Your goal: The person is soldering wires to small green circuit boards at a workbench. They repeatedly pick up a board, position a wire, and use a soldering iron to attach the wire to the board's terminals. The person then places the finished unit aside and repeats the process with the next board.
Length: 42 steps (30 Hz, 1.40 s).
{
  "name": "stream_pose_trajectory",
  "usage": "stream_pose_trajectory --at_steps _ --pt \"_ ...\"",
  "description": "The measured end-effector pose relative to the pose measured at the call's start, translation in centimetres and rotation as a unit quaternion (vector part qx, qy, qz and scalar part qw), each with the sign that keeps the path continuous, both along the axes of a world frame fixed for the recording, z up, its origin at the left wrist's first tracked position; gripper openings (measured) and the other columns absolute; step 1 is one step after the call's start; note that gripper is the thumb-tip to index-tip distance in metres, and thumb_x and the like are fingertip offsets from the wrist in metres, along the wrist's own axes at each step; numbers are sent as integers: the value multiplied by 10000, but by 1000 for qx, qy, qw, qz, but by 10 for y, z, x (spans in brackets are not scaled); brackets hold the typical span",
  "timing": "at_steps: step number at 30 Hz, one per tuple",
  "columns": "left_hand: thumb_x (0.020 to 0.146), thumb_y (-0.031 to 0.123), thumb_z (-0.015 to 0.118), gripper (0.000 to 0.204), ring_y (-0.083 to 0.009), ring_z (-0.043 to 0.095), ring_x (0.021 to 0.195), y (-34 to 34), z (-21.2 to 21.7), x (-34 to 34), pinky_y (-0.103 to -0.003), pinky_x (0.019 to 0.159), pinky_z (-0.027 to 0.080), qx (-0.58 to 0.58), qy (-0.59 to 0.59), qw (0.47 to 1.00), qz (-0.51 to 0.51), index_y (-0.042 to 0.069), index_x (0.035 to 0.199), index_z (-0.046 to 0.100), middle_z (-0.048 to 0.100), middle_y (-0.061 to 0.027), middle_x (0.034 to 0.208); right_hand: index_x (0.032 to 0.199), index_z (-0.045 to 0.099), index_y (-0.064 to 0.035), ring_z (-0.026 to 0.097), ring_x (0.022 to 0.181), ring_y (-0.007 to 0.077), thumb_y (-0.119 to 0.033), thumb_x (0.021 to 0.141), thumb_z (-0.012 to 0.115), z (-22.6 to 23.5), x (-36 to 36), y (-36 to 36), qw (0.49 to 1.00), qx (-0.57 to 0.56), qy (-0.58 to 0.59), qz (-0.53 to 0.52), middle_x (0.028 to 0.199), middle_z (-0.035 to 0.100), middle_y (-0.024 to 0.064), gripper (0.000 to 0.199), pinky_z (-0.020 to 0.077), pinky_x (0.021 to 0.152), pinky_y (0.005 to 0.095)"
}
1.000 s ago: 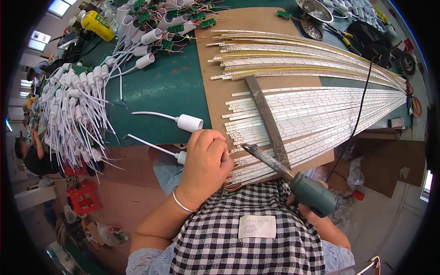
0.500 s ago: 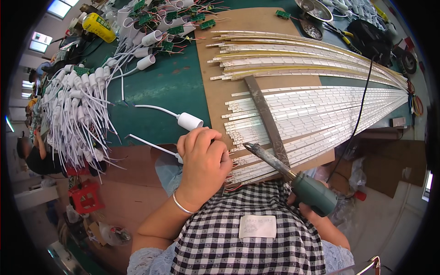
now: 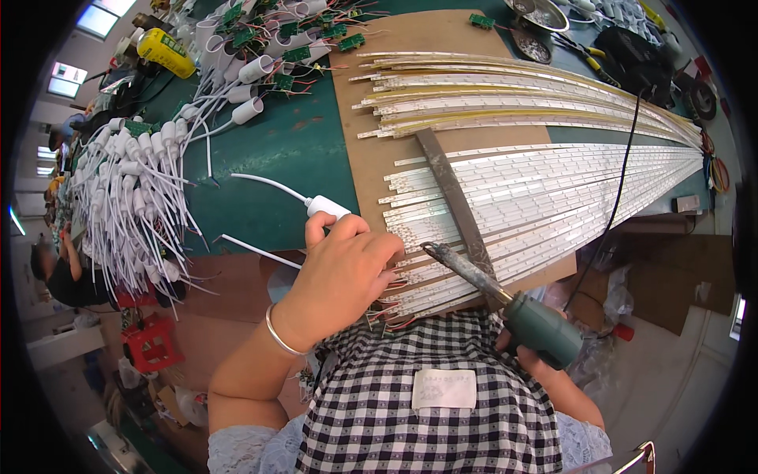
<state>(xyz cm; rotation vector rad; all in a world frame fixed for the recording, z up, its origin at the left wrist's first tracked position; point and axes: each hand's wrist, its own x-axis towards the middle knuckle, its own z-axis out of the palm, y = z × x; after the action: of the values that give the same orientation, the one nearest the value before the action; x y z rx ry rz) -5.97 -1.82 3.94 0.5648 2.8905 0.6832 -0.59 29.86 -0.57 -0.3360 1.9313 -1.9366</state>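
My left hand (image 3: 339,265) is bent over the near-left ends of the white LED strips (image 3: 521,197), thumb and fingers curled together. Whatever lies between the fingertips is hidden under the hand. Partly behind its knuckles lies a white cylindrical cap (image 3: 325,207) with a white cable. A second white cable (image 3: 257,250) runs in under the hand. Low at the right, my right hand (image 3: 530,359) grips a soldering iron (image 3: 543,330) by its green handle. The iron's dark tip points left, above the strip ends. Short red wires (image 3: 401,323) stick out at the nearest strips.
A dark flat bar (image 3: 455,197) lies across the strips on brown board (image 3: 371,170). White capped cables (image 3: 130,182) heap at the left. Green circuit boards (image 3: 296,54) and yellow bottle (image 3: 166,52) stand farther back. A black cord (image 3: 628,162) crosses the strips at right.
My left hand has turned and its fingers have shifted right toward the strip ends, while its wrist has moved left. The right hand and soldering iron have barely moved.
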Motion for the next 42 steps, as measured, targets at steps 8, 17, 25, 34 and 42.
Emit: stream_pose_trajectory --at_steps 8,17,25,34,42 --pt "750 71 713 150 -196 575 832 -1 -14 1 -411 895 310 42 112 993 -17 127 862 632 596 12 770 1165 551 93 664 697 179 -115 851 602 -3 2 1 1000 2 1 -6 812 677 105 380 520 676 295" --pt "753 59 723 236 -204 583 722 -1 -15 9 -346 771 346 91 50 994 16 116 952 609 599 -11 771 1128 566 64 640 672 172 -93 842 599 -13 5 6 1000 24 1 -7 783 667 101 328 503 664 292" --pt "724 87 756 139 -200 609 809 -1 -15 8 -369 821 356 78 102 991 33 104 810 648 640 -10 774 1163 535 71 638 679 173 -103 849 606 -15 9 4 999 -8 -22 -26 797 662 108 366 509 665 294" --pt "667 31 753 179 -238 613 916 6 -31 17 -389 843 363 76 157 981 78 102 783 636 642 -29 783 1131 566 77 648 691 168 -94 842 611 -3 2 1 1000 11 -25 -11 835 668 119 339 518 667 297" --pt "660 4 727 206 -275 593 972 12 -34 20 -441 896 390 49 172 981 71 86 805 604 583 -62 837 993 653 -5 654 763 294 -50 752 668 2 -6 -2 985 132 99 53 916 668 132 245 515 684 363"
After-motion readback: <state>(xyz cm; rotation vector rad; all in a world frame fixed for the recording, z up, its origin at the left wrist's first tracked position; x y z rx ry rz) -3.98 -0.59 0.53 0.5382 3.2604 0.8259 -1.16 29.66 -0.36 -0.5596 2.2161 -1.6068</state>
